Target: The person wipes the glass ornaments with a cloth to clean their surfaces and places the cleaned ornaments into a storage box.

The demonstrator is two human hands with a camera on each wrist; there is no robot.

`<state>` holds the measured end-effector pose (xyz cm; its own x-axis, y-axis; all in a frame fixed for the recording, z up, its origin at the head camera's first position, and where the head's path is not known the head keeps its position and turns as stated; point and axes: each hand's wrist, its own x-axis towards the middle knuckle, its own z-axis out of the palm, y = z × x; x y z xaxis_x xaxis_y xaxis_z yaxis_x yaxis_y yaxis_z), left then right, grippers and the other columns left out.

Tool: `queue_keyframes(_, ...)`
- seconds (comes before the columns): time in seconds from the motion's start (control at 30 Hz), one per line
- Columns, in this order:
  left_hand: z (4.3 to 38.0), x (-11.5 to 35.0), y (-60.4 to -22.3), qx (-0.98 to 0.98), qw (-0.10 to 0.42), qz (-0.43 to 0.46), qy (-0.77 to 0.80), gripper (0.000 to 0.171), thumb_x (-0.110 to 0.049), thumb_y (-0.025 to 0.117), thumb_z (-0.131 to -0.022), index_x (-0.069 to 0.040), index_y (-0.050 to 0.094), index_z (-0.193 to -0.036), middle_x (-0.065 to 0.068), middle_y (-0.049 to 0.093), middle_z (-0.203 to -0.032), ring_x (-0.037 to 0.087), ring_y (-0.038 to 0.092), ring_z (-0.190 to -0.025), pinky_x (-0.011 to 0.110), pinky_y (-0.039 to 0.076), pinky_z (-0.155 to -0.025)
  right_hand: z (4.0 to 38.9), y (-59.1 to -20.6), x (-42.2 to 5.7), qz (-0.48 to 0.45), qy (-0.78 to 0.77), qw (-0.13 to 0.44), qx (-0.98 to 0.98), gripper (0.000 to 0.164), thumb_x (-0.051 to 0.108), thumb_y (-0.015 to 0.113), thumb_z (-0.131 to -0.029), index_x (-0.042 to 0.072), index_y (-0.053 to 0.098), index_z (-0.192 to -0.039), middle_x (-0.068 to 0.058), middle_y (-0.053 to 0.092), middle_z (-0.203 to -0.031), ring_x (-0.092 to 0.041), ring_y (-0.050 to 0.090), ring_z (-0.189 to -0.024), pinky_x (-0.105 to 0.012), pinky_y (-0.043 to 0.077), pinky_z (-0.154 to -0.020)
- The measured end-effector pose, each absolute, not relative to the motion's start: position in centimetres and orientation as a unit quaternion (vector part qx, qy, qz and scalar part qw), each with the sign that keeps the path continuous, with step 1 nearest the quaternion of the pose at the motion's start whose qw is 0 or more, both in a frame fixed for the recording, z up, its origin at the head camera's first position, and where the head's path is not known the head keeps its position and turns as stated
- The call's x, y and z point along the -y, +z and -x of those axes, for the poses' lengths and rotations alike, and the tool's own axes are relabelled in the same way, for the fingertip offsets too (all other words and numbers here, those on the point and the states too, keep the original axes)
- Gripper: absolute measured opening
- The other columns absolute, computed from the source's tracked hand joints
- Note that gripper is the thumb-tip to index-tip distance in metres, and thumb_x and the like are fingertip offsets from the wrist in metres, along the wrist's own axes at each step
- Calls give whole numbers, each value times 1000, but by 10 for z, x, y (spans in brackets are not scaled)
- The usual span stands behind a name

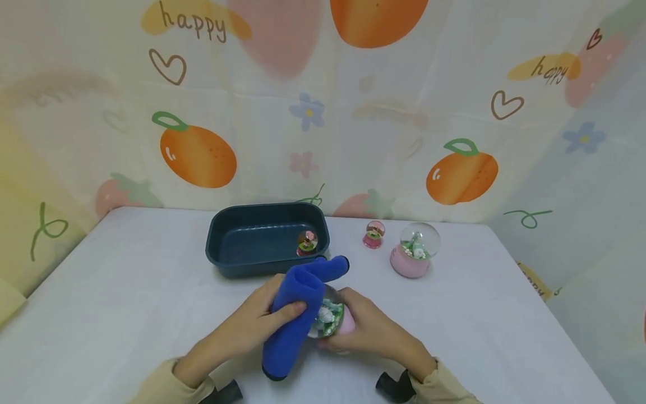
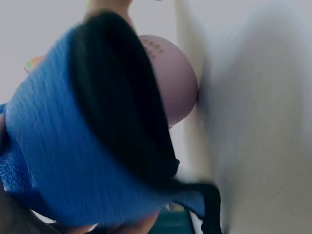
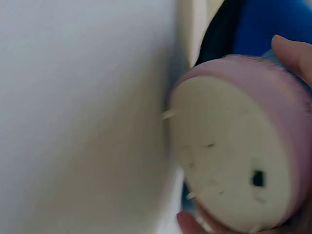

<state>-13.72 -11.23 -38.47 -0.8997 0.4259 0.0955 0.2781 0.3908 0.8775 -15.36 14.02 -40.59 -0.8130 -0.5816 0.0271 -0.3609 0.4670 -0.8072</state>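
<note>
My right hand (image 1: 370, 325) grips a snow globe (image 1: 329, 315) by its pink base, tipped on its side with the glass dome toward the left. In the right wrist view the cream underside of the base (image 3: 234, 151) faces the camera, with fingers round its rim. A folded blue cloth (image 1: 298, 314) with dark edging is held in my left hand (image 1: 262, 311), thumb across its front, and it covers the left part of the dome. The left wrist view shows the cloth (image 2: 73, 136) up close, with the pink base (image 2: 173, 80) behind it.
Behind the hands stands a dark teal rectangular tray (image 1: 252, 266) holding a small snow globe (image 1: 307, 243) in its right corner. To its right are another small globe (image 1: 374, 234) and a larger pink-based snow globe (image 1: 414, 252). A white cloth covers the table (image 1: 126, 314); a fruit-print curtain hangs behind.
</note>
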Motion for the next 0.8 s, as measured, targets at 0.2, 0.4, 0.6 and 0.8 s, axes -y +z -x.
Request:
queue_keyframes(0.2, 132, 104, -384, -856, 77, -178, 479, 71, -51, 70, -87, -38, 36, -148, -8, 50, -143, 20, 54, -124, 53, 45, -101, 148, -395, -144, 318, -388, 155, -851, 66, 35, 75, -84, 19, 41, -139, 5, 53, -127, -11, 54, -107, -26, 48, -94)
queue_keyframes(0.4, 135, 106, -386, -840, 58, -192, 504, 52, -41, 66, -93, -32, 48, -140, -5, 58, -131, 19, 57, -117, 47, 48, -96, 145, -388, -147, 323, -358, 190, -855, 70, 39, 70, -89, 19, 34, -145, 6, 51, -132, -9, 51, -114, -28, 44, -103)
queue_keyframes(0.6, 141, 110, -389, -822, 6, -193, 535, 35, -27, 62, -98, -22, 55, -131, 2, 67, -121, 20, 63, -106, 38, 51, -88, 147, -387, -149, 323, -345, 195, -859, 68, 39, 72, -88, 17, 37, -142, 5, 52, -130, -9, 51, -114, -28, 44, -102)
queue_keyframes(0.8, 144, 112, -390, -822, 1, -166, 544, 41, -29, 61, -98, -18, 51, -137, 7, 64, -130, 24, 62, -116, 46, 50, -95, 150, -387, -153, 315, -351, 220, -854, 65, 40, 73, -87, 20, 39, -139, 3, 52, -130, -10, 52, -113, -26, 46, -96)
